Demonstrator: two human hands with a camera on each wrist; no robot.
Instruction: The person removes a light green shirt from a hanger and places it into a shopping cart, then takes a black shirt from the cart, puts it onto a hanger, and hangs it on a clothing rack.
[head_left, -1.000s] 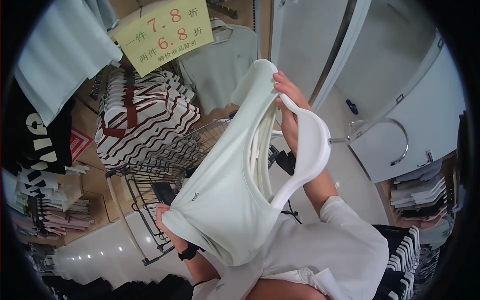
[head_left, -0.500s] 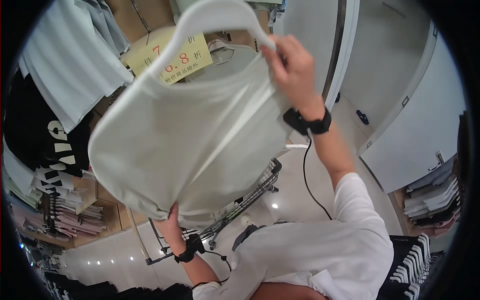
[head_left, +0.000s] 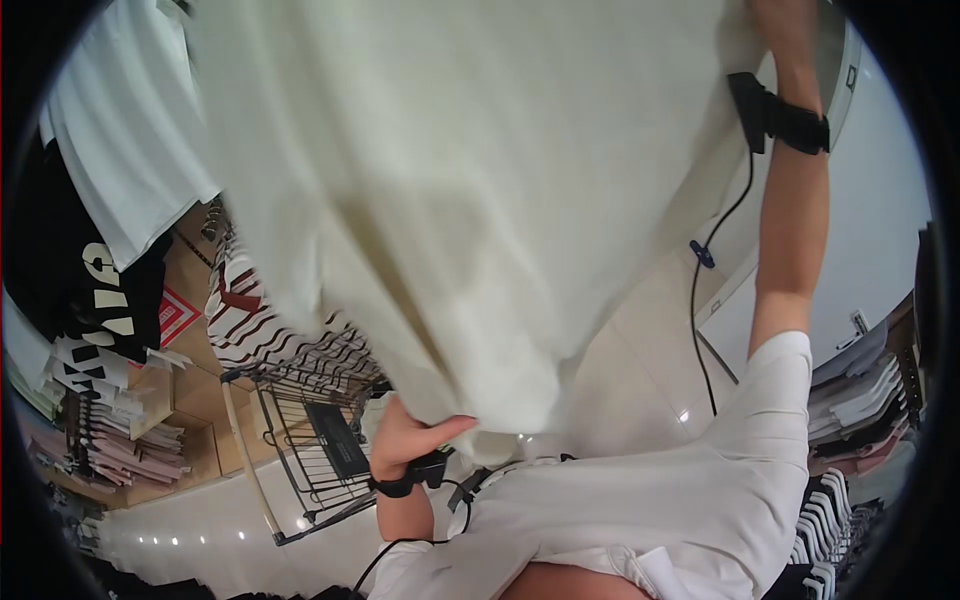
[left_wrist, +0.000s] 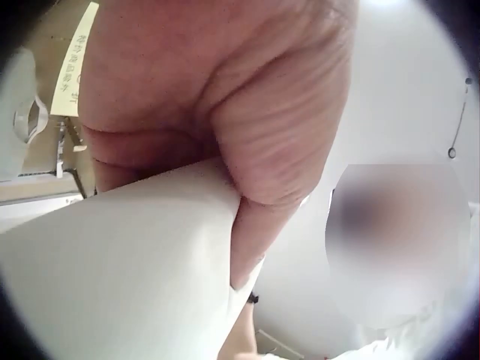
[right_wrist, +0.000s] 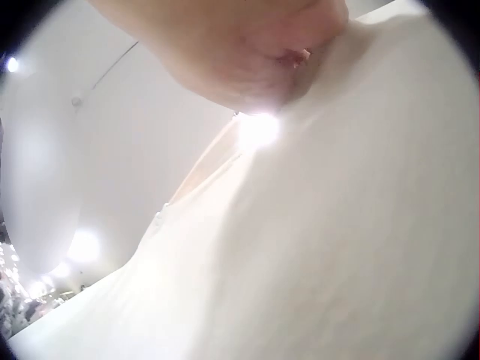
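Observation:
A pale green shirt [head_left: 480, 200] hangs stretched up in front of me, filling the upper middle of the head view. My left hand [head_left: 408, 438] grips its lower edge, the thumb lying over the cloth. In the left wrist view that hand [left_wrist: 217, 97] has a fold of the cloth between fingers and thumb. My right arm reaches up past the top of the head view. The right wrist view shows my right hand [right_wrist: 270, 52] curled at the shirt's upper part [right_wrist: 337, 187]. The shirt's neck and hanger are out of the head view.
A shopping cart [head_left: 330, 440] stands behind the left hand. Striped shirts [head_left: 250, 320] hang past it, with white and black garments [head_left: 100, 250] at the left. Folded clothes and white hangers [head_left: 825, 510] line the right side. A cable [head_left: 695, 320] trails from the right wrist.
The right hand has lifted the shirt up and out of the top of the head view, after turning it round. The left hand has moved right, keeping hold of the lower edge.

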